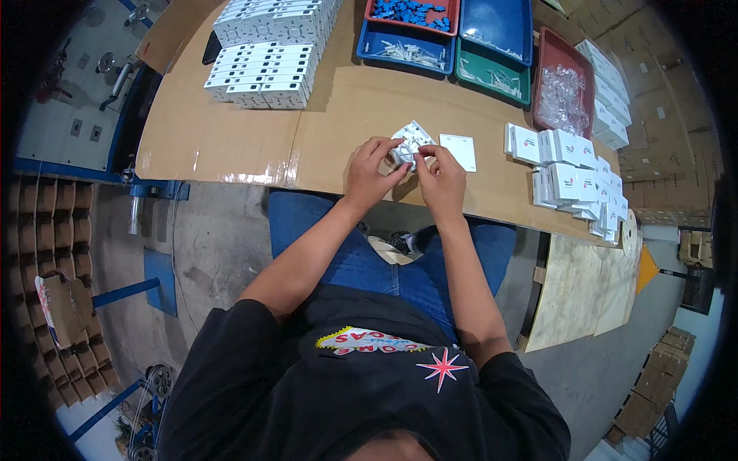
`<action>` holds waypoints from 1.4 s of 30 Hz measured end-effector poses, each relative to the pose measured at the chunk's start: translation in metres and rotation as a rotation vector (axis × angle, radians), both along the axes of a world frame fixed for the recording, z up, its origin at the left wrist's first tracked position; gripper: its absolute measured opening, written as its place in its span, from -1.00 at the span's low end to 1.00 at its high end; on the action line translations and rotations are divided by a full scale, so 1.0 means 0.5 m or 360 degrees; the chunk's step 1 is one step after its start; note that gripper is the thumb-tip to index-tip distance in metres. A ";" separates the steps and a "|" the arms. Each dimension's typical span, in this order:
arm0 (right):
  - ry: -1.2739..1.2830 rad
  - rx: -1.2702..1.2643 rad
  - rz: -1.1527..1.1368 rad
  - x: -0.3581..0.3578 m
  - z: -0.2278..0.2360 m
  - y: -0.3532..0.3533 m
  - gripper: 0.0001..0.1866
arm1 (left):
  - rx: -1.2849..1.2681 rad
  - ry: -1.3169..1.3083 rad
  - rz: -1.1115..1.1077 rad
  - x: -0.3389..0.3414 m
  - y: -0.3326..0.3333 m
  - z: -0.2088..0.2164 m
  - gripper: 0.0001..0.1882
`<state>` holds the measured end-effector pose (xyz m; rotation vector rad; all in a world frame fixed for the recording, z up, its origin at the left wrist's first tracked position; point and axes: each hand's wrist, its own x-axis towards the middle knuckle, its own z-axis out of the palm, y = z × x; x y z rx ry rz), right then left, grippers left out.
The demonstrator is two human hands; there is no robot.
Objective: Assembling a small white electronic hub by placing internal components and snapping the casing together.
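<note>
Near the front edge of the cardboard-covered table (330, 138), a small white plastic housing (413, 137) is held between both hands. My left hand (372, 173) is closed round its left side, thumb at the near edge and fingers at the top. From the right, my right hand (442, 178) pinches at the housing's near right part; any small piece between those fingertips is too small to make out. Just right of the housing, a flat white square plate (459, 152) lies on the table, partly behind my right hand.
Stacked white housings (265, 73) stand at the back left. Along the back are a red tray (454, 23) of blue parts, a blue tray (369, 58) and green tray (524, 96) of white pieces, and a dark red tray (544, 46) of clear parts. White boxes (573, 180) pile up at right.
</note>
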<state>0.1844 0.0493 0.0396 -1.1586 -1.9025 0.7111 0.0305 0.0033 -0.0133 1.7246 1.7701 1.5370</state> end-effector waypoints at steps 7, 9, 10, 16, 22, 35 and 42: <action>0.0038 -0.0025 0.0041 -0.022 -0.014 -0.003 -0.90 | -0.0003 0.0037 0.0022 0.000 -0.001 -0.002 -0.48; 0.0020 -0.0041 0.0048 -0.019 -0.018 -0.002 -0.88 | 0.0007 0.0062 0.0024 0.000 -0.001 0.001 -0.48; 0.0006 -0.0054 0.0057 -0.020 -0.016 -0.003 -0.87 | 0.0020 0.0090 0.0028 -0.002 -0.003 0.003 -0.48; -0.0253 -0.0156 0.0169 -0.005 -0.021 0.000 -0.78 | 0.0018 0.0195 0.0043 -0.008 -0.004 -0.003 -0.48; 0.0121 -0.0732 0.0311 0.028 -0.044 0.024 -0.81 | -0.0065 -0.0102 -0.0102 0.001 -0.004 0.021 -0.40; 0.0143 -0.0739 0.0536 0.091 -0.002 0.033 -0.84 | -0.0519 -0.0994 -0.0204 0.035 -0.040 0.028 -0.77; 0.0557 -0.0866 0.0300 0.073 -0.037 0.027 -0.82 | -0.0298 -0.1409 -0.0297 0.041 -0.030 -0.001 -0.86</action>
